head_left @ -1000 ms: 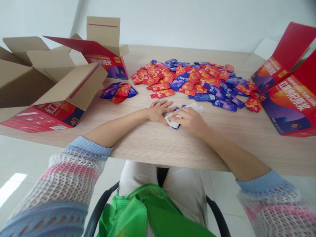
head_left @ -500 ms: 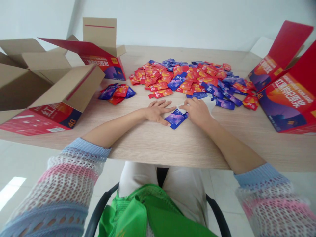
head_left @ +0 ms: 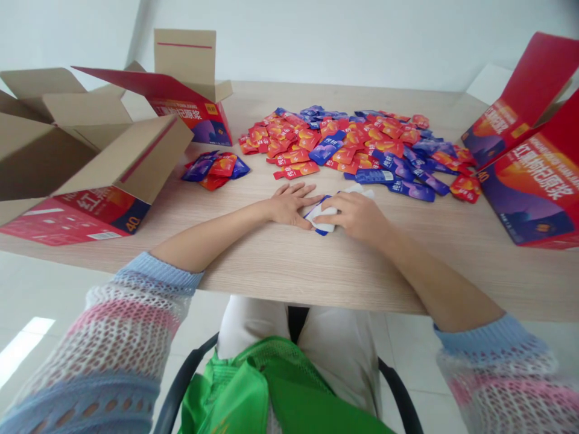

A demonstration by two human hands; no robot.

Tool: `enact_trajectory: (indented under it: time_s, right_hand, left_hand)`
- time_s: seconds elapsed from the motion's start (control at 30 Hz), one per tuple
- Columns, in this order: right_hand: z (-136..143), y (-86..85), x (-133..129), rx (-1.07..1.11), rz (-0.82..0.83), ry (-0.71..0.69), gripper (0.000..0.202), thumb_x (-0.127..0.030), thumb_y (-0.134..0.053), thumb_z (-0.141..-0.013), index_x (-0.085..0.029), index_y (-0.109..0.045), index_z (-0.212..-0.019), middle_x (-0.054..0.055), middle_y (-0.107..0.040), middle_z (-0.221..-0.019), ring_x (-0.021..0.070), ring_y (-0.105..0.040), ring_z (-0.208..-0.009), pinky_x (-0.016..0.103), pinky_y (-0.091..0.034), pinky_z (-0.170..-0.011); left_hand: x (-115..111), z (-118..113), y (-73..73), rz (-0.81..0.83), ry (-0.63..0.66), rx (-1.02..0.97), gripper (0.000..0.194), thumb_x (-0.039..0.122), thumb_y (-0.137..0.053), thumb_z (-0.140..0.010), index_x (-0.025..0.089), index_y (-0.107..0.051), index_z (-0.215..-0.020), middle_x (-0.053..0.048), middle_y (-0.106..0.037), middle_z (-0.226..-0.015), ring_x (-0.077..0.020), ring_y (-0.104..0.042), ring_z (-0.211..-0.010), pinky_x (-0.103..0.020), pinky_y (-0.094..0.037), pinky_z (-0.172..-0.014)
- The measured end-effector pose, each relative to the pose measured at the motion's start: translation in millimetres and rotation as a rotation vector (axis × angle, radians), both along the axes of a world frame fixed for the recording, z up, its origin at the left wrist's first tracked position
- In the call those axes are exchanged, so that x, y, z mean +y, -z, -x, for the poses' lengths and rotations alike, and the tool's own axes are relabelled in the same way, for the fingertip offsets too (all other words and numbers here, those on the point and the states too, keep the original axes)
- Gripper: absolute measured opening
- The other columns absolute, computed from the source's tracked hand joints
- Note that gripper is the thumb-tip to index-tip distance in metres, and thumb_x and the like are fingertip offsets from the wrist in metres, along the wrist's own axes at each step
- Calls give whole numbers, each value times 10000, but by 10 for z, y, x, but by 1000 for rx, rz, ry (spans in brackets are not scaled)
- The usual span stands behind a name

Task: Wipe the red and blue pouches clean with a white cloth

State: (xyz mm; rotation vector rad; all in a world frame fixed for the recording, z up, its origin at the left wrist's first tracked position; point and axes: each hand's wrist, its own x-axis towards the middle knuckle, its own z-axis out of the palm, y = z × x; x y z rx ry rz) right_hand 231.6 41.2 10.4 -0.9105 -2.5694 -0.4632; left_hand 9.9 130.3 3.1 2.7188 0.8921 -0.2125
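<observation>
Apparent wiping step: the right hand (head_left: 359,218) pinches a white tissue (head_left: 326,227) over a blue sachet (head_left: 321,232) near the counter's (head_left: 266,271) front-edge middle; further strokes require the left hand (head_left: 288,207), fingers spread, to steady it.

Soft, bright light evenly covers my desk (head_left: 271,265), leaving faint shadows; a glare patch (head_left: 28,340) whitens the floor (head_left: 58,289) around eight o'clock. Wide-angle distortion stretches the edges, and fine pouch print looks smeary.

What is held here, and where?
The right hand holds a soft white cloth by its middle, over a blue pouch; the left hand touches the pouch's edge.
</observation>
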Motion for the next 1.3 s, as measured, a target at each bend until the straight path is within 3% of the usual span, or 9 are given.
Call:
enact_trajectory:
  time_s: [0.07, 0.23, 0.57, 0.7, 0.83, 0.93, 1.0, 1.17, 1.3]
  right_hand:
    - [72, 45, 4, -97, 15, 12, 300, -166, -497, -953, -303, -733, -1079, 43, -666, -1122, 231, -541, -1026, 358, -402, -808]
    - [39, -16, 24, -180, 22, 199, 276, -195, -522, -945, -262, -720, -1125, 88, -655, -1109, 258, -525, -986, 380, -360, -790]
    - [-185, 150, 231, 1, 214, 490, 432, -50, -469, -881, -284, -730, -1132, 99, -619, -1067, 256, -522, -926, 349, -381, -736]
    - [-218, 163, 254, -10, 189, 590, 438, -91, -448, -901, -305, -701, -1189, 114, -610, -1086, 286, -521, -947, 370, -384, -711]
    - [-421, 175, 278, 47, 151, 695, 441, -90, -444, -871, -279, -712, -1166, 116, -623, -1080, 290, -528, -948, 372, -399, -673]
    - [-535, 151, 286, 194, 135, 684, 473, -62, -435, -839, -272, -722, -1150, 93, -644, -1052, 270, -541, -962, 375, -436, -729]
    - [-519, 116, 266, 309, 120, 648, 495, -53, -411, -845, -277, -718, -1163, 79, -648, -1058, 259, -548, -984, 381, -450, -789]
    - [-297, 87, 174, 310, 163, 466, 472, -61, -414, -869, -281, -736, -1136, 71, -644, -1105, 253, -542, -1019, 387, -439, -878]
    - [-201, 136, 171, 255, 261, 308, 450, -51, -436, -861, -283, -768, -1054, 79, -644, -1077, 247, -527, -975, 392, -424, -865]
  left_hand:
    - [-7, 2, 3, -7, 4, -6, 968, 744, -557, -742, 366, -187, -1552, -24, -30, -1650, -328, -7, -1505, -571, 8, -1166]
    - [-14, -5, -11, -11, -4, 15, 937, 738, -524, -777, 365, -162, -1557, -21, -30, -1650, -330, -13, -1504, -568, 4, -1165]
    - [-77, -14, 21, -65, -37, -49, 918, 760, -538, -769, 375, -223, -1541, -28, -106, -1644, -335, -79, -1498, -587, -45, -1159]
    - [-110, -30, 104, -127, -90, -137, 795, 713, -531, -815, 397, -308, -1510, 0, -207, -1625, -299, -155, -1488, -555, -96, -1170]
    - [-82, -43, 144, -131, -113, -190, 692, 664, -531, -853, 402, -382, -1476, 25, -259, -1607, -289, -202, -1475, -545, -127, -1169]
    - [-61, -30, 152, -114, -122, -260, 754, 685, -569, -825, 342, -403, -1476, 3, -316, -1585, -297, -255, -1457, -526, -177, -1163]
    - [-70, -15, 155, -122, -125, -344, 777, 664, -616, -807, 295, -433, -1466, -18, -429, -1524, -284, -330, -1425, -475, -247, -1146]
    - [-170, -2, 135, -187, 116, -414, 383, 451, -514, -956, 307, -621, -1295, 13, -627, -1337, -202, -469, -1337, -383, -348, -1064]
    - [-291, -50, 74, -303, 146, -326, 332, 371, -450, -983, 308, -649, -1240, 4, -653, -1299, -233, -516, -1292, -464, -308, -1070]
